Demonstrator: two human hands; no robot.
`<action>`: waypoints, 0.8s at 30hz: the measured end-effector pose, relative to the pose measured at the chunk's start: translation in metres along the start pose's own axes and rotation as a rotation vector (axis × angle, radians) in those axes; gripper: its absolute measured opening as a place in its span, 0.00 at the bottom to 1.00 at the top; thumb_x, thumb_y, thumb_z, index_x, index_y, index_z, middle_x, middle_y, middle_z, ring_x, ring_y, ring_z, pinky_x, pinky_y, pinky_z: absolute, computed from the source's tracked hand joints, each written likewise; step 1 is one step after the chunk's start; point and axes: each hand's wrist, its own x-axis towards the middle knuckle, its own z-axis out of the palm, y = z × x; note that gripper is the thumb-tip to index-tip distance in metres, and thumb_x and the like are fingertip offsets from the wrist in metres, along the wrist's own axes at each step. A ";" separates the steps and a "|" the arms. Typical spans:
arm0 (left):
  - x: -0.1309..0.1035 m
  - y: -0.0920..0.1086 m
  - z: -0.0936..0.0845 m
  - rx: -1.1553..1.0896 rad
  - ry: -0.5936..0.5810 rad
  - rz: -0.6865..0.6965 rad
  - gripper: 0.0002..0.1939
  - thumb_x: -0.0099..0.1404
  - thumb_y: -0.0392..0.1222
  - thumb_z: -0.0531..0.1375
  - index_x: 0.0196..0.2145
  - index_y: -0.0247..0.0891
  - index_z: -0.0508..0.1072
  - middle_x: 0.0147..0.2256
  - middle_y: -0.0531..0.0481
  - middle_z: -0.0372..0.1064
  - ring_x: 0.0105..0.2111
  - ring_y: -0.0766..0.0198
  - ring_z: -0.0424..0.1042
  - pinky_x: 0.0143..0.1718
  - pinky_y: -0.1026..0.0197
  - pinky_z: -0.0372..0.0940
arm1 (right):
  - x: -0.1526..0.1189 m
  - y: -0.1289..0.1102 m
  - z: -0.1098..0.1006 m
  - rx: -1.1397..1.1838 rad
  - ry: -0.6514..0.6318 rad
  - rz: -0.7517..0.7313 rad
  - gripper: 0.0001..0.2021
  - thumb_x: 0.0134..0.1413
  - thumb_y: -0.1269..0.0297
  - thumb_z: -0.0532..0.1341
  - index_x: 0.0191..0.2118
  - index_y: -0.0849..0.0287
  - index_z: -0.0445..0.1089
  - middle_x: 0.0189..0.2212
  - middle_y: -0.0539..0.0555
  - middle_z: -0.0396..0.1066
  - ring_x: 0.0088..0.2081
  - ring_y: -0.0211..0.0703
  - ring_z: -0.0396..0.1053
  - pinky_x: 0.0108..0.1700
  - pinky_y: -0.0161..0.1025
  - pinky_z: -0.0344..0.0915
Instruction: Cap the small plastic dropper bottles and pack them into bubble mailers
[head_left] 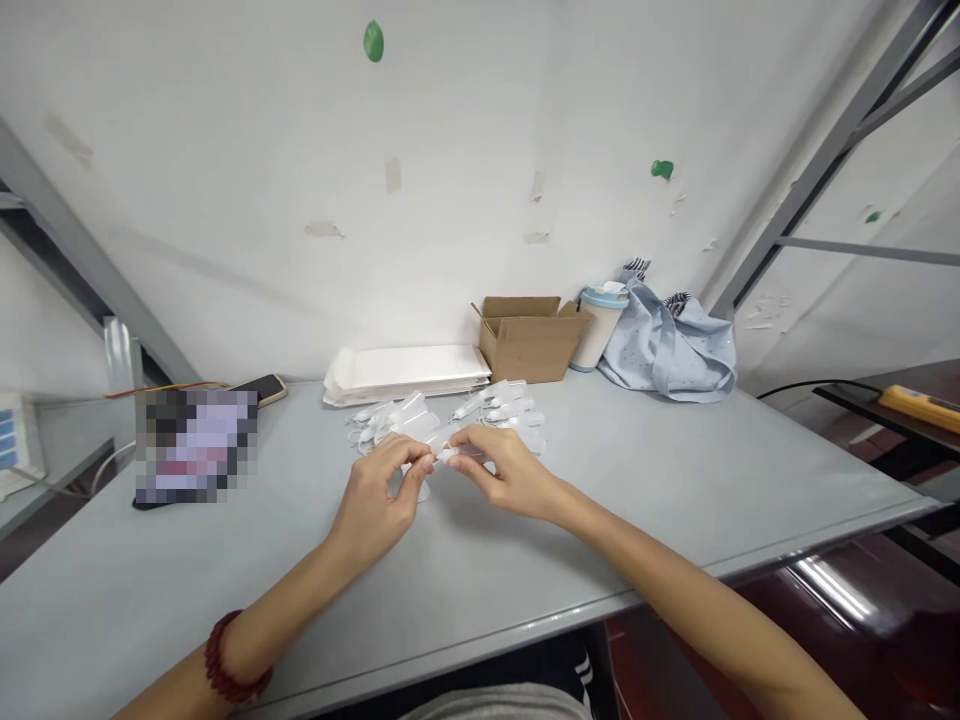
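Over the middle of the table both hands meet. My right hand [517, 472] is closed round a clear plastic tube with a white end piece [447, 455], its body mostly covered by the fingers. Thumb and index finger of my left hand [384, 490] are pinched just left of that white end; what lies between the fingertips is too small to make out. Right behind the hands lie several similar clear tubes with white ends, in a left pile [401, 415] and a right pile [510, 400]. Thin loops show on some of them.
A stack of white sheets or envelopes [409, 370] lies behind the tubes, beside an open cardboard box [532, 345]. Further right stand a lidded cup [598, 330] and a light blue cloth bag [667, 350]. At left are a phone [266, 388] and a blurred-out item [199, 445] on the grey table [480, 590].
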 end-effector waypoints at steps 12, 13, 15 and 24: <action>0.011 -0.022 -0.010 0.317 -0.052 0.161 0.11 0.67 0.40 0.50 0.29 0.40 0.69 0.28 0.49 0.71 0.32 0.58 0.67 0.36 0.55 0.60 | 0.011 0.031 -0.027 -0.260 -0.078 0.022 0.11 0.60 0.63 0.58 0.46 0.62 0.65 0.41 0.61 0.71 0.39 0.46 0.69 0.40 0.41 0.64; 0.013 -0.024 -0.013 0.339 -0.044 0.157 0.11 0.67 0.41 0.50 0.29 0.40 0.69 0.28 0.49 0.71 0.32 0.57 0.67 0.36 0.55 0.59 | 0.012 0.034 -0.033 -0.307 -0.066 0.068 0.10 0.59 0.65 0.59 0.45 0.62 0.65 0.41 0.60 0.71 0.39 0.45 0.68 0.39 0.41 0.64; 0.014 -0.026 -0.019 0.370 -0.060 0.139 0.11 0.67 0.41 0.50 0.29 0.40 0.69 0.29 0.49 0.71 0.33 0.57 0.67 0.36 0.54 0.59 | 0.014 0.038 -0.044 -0.392 -0.101 0.176 0.04 0.58 0.69 0.59 0.39 0.62 0.67 0.37 0.58 0.72 0.36 0.44 0.68 0.35 0.38 0.62; 0.015 -0.029 -0.024 0.406 -0.359 0.046 0.10 0.63 0.41 0.53 0.26 0.41 0.69 0.27 0.49 0.71 0.31 0.56 0.68 0.35 0.54 0.59 | 0.013 0.031 -0.060 -0.620 -0.317 0.467 0.04 0.52 0.66 0.64 0.32 0.60 0.71 0.32 0.57 0.74 0.32 0.45 0.69 0.28 0.35 0.54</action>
